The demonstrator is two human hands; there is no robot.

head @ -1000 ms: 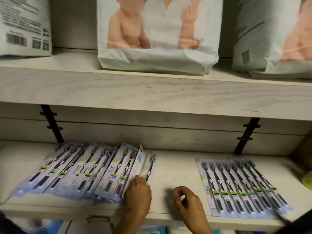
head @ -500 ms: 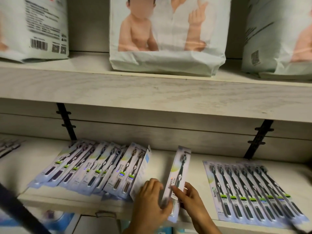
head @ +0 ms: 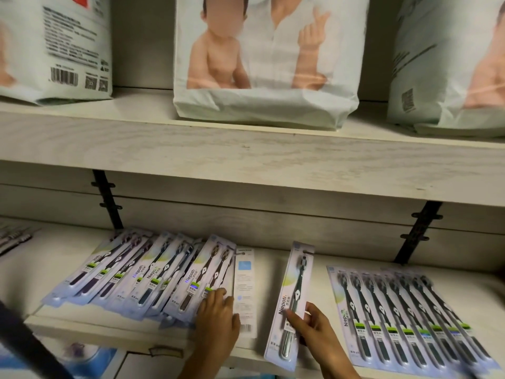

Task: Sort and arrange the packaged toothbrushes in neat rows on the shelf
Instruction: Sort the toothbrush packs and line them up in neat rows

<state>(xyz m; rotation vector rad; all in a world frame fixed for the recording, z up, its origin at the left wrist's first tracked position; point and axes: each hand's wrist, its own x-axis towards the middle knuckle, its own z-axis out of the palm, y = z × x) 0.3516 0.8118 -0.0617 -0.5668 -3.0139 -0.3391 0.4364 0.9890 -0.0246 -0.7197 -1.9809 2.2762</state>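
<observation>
On the lower shelf (head: pixel 276 261), a loose, slanted pile of packaged toothbrushes (head: pixel 153 272) lies at the left. One pack in it is turned face down (head: pixel 244 277). My left hand (head: pixel 218 315) rests on the pile's right end, fingers spread over the packs. My right hand (head: pixel 311 326) pinches a single toothbrush pack (head: pixel 293 294) with a dark brush, held between the pile and a neat overlapping row of packs (head: pixel 404 313) at the right.
Large diaper bags (head: pixel 262 64) stand on the upper shelf (head: pixel 246 154). Black brackets (head: pixel 108 201) hold the shelf at left and right. More packs lie at the far left edge (head: pixel 13 239). A dark strap crosses the lower left corner (head: pixel 30 348).
My right hand took one pack from the pile's right end and carried it rightward toward the neat row. My left hand stayed on the pile.
</observation>
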